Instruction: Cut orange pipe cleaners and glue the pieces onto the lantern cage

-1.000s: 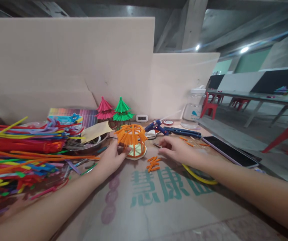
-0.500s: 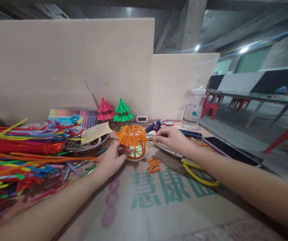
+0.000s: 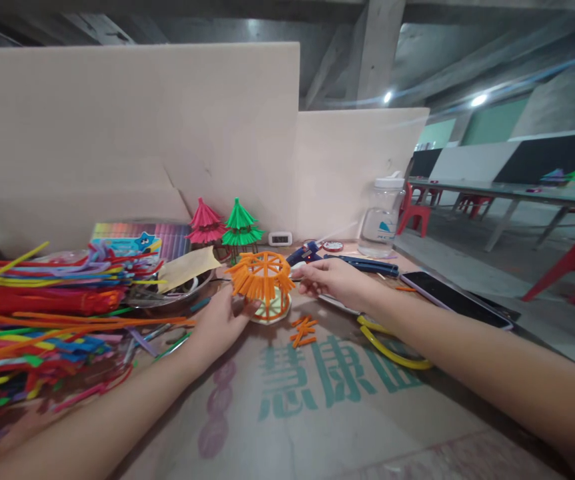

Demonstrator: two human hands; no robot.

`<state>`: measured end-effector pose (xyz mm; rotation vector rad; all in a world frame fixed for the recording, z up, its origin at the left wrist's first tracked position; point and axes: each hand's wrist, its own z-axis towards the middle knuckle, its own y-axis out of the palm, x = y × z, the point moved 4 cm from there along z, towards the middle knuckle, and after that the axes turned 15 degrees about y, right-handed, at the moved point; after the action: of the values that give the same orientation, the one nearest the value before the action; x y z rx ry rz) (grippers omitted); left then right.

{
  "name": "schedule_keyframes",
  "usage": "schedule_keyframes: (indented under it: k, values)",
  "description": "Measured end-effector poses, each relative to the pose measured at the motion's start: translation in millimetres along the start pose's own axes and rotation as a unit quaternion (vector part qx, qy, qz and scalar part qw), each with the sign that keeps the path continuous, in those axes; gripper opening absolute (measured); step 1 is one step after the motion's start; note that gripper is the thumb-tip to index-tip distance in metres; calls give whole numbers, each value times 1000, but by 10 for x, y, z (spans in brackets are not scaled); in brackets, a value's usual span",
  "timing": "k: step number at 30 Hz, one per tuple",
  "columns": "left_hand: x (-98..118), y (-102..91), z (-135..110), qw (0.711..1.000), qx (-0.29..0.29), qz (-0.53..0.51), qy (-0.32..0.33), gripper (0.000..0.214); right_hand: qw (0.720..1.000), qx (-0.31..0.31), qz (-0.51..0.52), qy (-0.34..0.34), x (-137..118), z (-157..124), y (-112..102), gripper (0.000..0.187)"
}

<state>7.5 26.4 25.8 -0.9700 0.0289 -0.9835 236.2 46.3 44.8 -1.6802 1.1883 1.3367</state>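
Note:
A small orange pavilion (image 3: 262, 283) made of pipe-cleaner pieces stands on a pale round base at the table's middle. My left hand (image 3: 220, 320) grips its left side and base. My right hand (image 3: 330, 280) is at its right edge, fingers pinched together; what they hold is too small to make out. Several short orange pieces (image 3: 302, 330) lie in front of the pavilion.
A big heap of coloured pipe cleaners (image 3: 42, 313) fills the left. Pink (image 3: 205, 223) and green (image 3: 240, 227) pavilions stand behind. A blue glue gun (image 3: 305, 253), yellow-handled scissors (image 3: 387, 340), a phone (image 3: 455, 300) and a bottle (image 3: 380, 217) lie to the right.
My right hand rose from the table near the loose orange pieces and moved left up to the pavilion's right edge. My left hand kept hold of the pavilion.

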Motion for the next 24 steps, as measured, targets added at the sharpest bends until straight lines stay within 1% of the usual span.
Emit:
schedule_keyframes:
  k: [2, 4, 8, 12, 14, 17, 19, 20, 22, 24]
  values:
    - [2, 4, -1, 1000, -4, 6, 7, 44, 1000, 1, 1, -1, 15, 21, -7, 34]
    - [-15, 13, -8, 1000, -9, 17, 6, 46, 1000, -18, 9, -1, 38, 41, 17, 41]
    - [-52, 30, -27, 999, -22, 36, 11, 47, 998, -60, 35, 4, 75, 46, 93, 40]
    - [-69, 26, -36, 999, -22, 38, 5, 45, 996, -63, 62, 13, 55, 7, 93, 40]
    - [-61, 19, -31, 999, -18, 31, 4, 44, 997, -54, 62, -7, 2, -20, 44, 39]
    - [-45, 19, -23, 1000, -14, 10, 5, 44, 996, -12, 51, -77, -134, -77, -84, 39]
    - [-44, 22, -24, 1000, -10, 0, 7, 46, 992, -6, 50, -116, -238, -134, -149, 39]
    - [-48, 25, -27, 1000, -9, -3, 6, 46, 990, -17, 55, -126, -286, -168, -166, 38]
    - [-61, 32, -36, 1000, -8, -10, 3, 47, 989, -54, 69, -116, -359, -242, -171, 35]
    - [-63, 35, -42, 1000, -8, -19, 0, 46, 992, -90, 51, -69, -392, -318, -148, 37]
